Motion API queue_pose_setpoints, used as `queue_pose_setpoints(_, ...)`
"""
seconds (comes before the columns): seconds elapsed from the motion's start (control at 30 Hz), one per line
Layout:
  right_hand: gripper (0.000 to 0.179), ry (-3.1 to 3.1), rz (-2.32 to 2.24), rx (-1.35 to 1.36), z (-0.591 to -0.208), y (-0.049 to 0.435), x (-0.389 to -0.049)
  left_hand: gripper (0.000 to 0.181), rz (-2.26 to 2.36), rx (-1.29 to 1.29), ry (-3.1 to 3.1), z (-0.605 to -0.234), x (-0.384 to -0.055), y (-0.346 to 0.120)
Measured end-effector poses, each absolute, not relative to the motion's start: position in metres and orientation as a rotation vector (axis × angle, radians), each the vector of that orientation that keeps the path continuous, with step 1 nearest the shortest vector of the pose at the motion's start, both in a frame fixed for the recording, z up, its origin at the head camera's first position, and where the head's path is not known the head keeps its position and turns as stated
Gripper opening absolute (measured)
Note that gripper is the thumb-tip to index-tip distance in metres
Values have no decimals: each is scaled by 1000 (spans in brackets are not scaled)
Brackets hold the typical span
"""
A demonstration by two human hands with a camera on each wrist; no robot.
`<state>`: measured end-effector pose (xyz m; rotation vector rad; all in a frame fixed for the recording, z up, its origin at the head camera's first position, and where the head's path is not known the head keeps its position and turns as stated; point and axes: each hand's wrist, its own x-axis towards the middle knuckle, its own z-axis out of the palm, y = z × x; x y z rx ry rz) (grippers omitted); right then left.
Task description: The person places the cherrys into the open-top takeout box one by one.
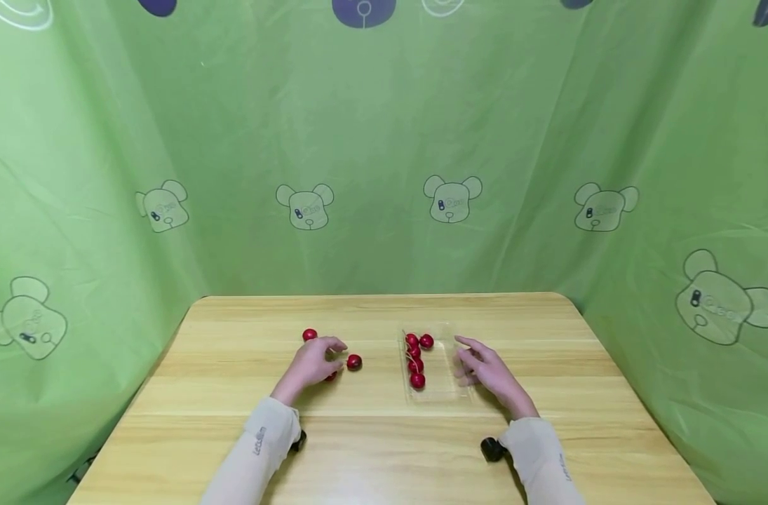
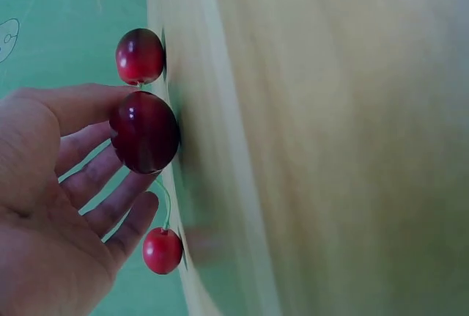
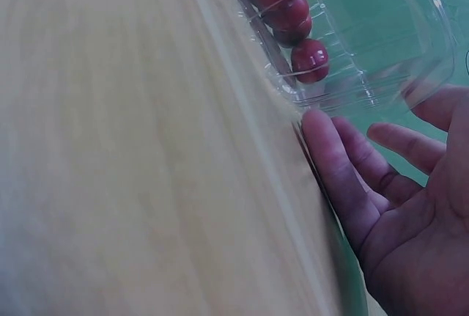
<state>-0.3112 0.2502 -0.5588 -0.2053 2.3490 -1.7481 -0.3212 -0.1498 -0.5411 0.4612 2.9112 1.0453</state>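
Note:
My left hand is among loose red cherries on the table, its fingers loosely bent. In the left wrist view a dark cherry overlaps the fingers; whether they touch it I cannot tell. One cherry lies just right of the fingertips, another cherry beyond the hand. A clear plastic box holds several cherries, lined up mostly along its left side, some with stems. At the box's right wall is my right hand, fingers extended and slightly bent, fingertips touching or very near the plastic.
Under everything is a light wooden table with rounded far corners. A green curtain printed with bear faces hangs behind and at both sides. A black wrist device shows at the right cuff.

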Motion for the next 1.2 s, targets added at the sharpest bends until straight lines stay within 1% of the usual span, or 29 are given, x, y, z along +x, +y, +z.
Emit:
queue_pose_setpoints(0.17,59,2339,-1759,-184,-560,250,-312,24,1042,450,2922,-544,-324,-148)
queue_pose_setpoints(0.47,58,2311,-1796,-192,-560,250,-313,3,1009,459,2962,-544,-328,-145)
queue_pose_setpoints(0.73,59,2310,-1798,-200,-562,251,-313,9,1011,496,3002,-543,-328,-143)
queue_pose_setpoints(1.0,59,2309,-1781,-194,-560,251,-312,1,1038,465,3025,-540,-327,-141)
queue_pose_setpoints(1.2,60,2307,-1770,-192,-560,251,-313,4,1045,480,3076,-538,-326,-140)
